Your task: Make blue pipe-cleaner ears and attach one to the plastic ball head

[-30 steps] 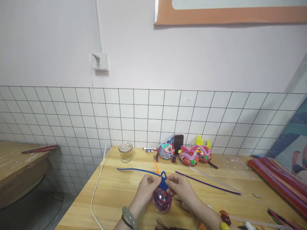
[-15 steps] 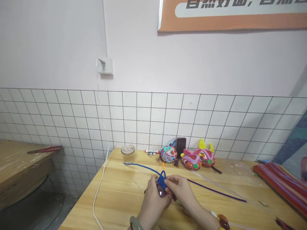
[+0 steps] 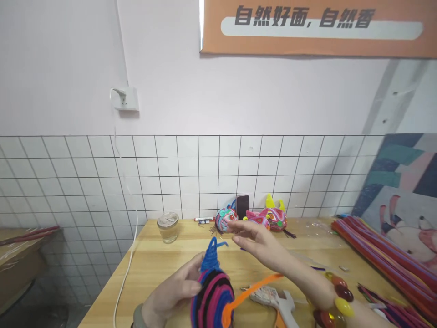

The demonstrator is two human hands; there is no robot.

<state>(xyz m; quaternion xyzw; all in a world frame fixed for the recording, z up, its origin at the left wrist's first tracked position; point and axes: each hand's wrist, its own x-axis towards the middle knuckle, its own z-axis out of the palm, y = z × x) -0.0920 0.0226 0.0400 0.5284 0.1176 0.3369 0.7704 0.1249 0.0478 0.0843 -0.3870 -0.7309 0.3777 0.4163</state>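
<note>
My left hand [image 3: 177, 284] grips a pipe-cleaner craft figure [image 3: 215, 291], rounded and striped in black, magenta and blue. A blue looped ear-like piece [image 3: 209, 260] rises from its top, and an orange pipe cleaner [image 3: 254, 289] sticks out from its side. The figure's lower end is cut off by the picture's edge. My right hand [image 3: 251, 234] is raised to the right of the figure, apart from it, fingers stretched out and holding nothing visible. Under my right forearm lies a hot glue gun [image 3: 271, 297] on the wooden table [image 3: 184, 253].
Finished pipe-cleaner figures [image 3: 226, 217] and a phone [image 3: 242, 207] stand by the tiled wall. At the back left is a glass jar [image 3: 168, 228] beside a marker [image 3: 204, 220]. Bundled red pipe cleaners [image 3: 372, 255] lie right. A white cable [image 3: 126, 273] hangs along the left edge.
My left hand has brought the figure nearer and turned its striped side into view. My right hand has let go of the blue piece and moved away from it. The view has shifted right.
</note>
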